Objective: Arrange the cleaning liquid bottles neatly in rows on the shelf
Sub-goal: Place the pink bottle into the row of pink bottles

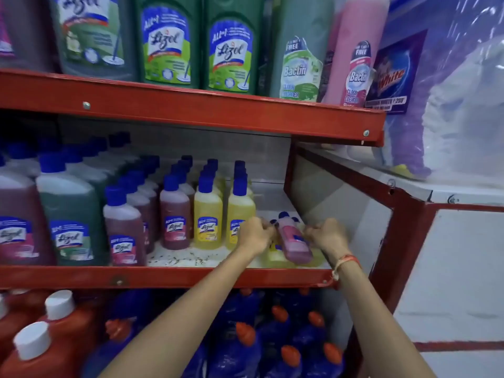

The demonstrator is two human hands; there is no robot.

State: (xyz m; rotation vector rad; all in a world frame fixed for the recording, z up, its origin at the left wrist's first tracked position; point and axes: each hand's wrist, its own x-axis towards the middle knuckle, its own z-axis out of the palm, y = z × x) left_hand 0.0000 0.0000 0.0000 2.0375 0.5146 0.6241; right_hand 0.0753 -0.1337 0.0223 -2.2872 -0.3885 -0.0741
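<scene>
On the middle red shelf (163, 276), small blue-capped bottles stand in rows: maroon ones (174, 222) and yellow ones (208, 222). At the shelf's right end a pink bottle (296, 241) lies on its side on top of lying yellow bottles (275, 256). My left hand (255, 236) has its fingers curled at a blue cap (273, 222) on the pile's left side. On the right of the pink bottle is my right hand (327, 236), fingers curled too. What that hand holds is hidden.
Larger maroon and green bottles (71, 222) fill the shelf's left part. Big green and pink cleaner bottles (231, 50) stand on the shelf above. Red and blue bottles (245, 342) crowd the shelf below. The red side frame (387, 241) closes the shelf on the right.
</scene>
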